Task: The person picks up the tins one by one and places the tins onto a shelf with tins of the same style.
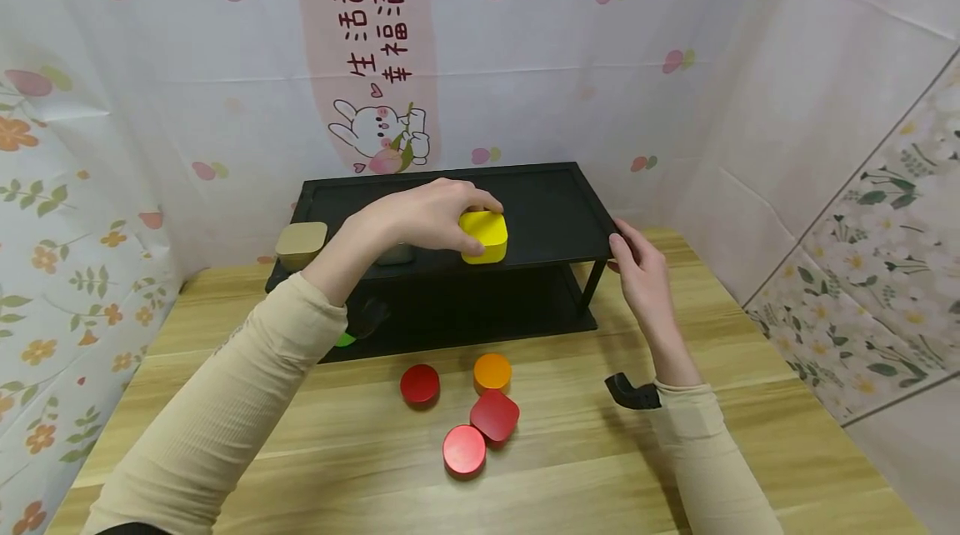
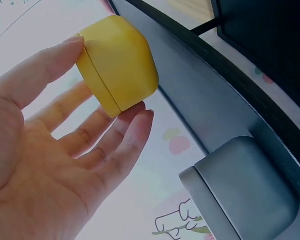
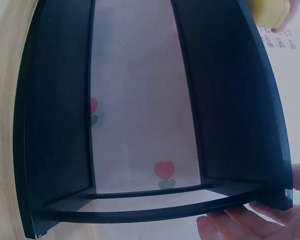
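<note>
Pinched between the thumb and fingers of my left hand is a yellow rounded-square tin, held at the front of the top tier of a black two-tier shelf. Whether the tin touches the shelf I cannot tell. The left wrist view shows the tin's lid seam and, near it on the tier, a grey rounded-square tin, mostly behind my forearm in the head view. My right hand grips the right front corner of that tier, thumb above and fingers below.
A beige tin sits on the top tier's left end. Before the shelf, on the wooden table, lie a dark red round tin, an orange round tin, a red squarish tin and a bright red round tin. Something green shows on the lower tier.
</note>
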{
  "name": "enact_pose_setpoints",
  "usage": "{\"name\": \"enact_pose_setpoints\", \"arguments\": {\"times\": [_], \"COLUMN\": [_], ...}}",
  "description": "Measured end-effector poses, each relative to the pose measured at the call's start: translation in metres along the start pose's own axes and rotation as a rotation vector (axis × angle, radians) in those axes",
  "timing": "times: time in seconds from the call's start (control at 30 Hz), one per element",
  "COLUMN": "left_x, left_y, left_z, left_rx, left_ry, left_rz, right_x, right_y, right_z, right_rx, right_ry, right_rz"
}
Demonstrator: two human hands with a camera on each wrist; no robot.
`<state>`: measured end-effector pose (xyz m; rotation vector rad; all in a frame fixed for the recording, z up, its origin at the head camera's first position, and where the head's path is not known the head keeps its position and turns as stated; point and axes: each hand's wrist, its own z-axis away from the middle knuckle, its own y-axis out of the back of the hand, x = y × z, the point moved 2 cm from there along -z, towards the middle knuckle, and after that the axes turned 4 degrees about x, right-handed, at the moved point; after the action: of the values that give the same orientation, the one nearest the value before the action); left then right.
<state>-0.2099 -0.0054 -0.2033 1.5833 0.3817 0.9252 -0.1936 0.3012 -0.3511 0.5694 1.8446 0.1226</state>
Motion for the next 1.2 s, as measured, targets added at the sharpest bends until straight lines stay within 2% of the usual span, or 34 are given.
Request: {"name": "enact_pose_setpoints", "arguments": {"times": [0.23,0.47,1.2], "left_x": [-0.005,-0.012,-0.017], "left_y": [0.001,0.001,-0.003], "left_z": [-0.009,-0.013,-0.02], "left_rx": [-0.026,-0.046,-0.075], "left_ry": [0.025,0.057,0.066], "left_rz": [0.009,0.013,0.018], "right_x": [-0.002,-0.003,-0.003], "right_y": [0.0,0.0,0.0], "right_z": [0.001,0.0,0.001], "right_rx": [-0.006,-0.011,-0.006], "right_ry": [-0.013,-0.026,-0.02], "right_rz": [-0.014,-0.04,-0.038]}}
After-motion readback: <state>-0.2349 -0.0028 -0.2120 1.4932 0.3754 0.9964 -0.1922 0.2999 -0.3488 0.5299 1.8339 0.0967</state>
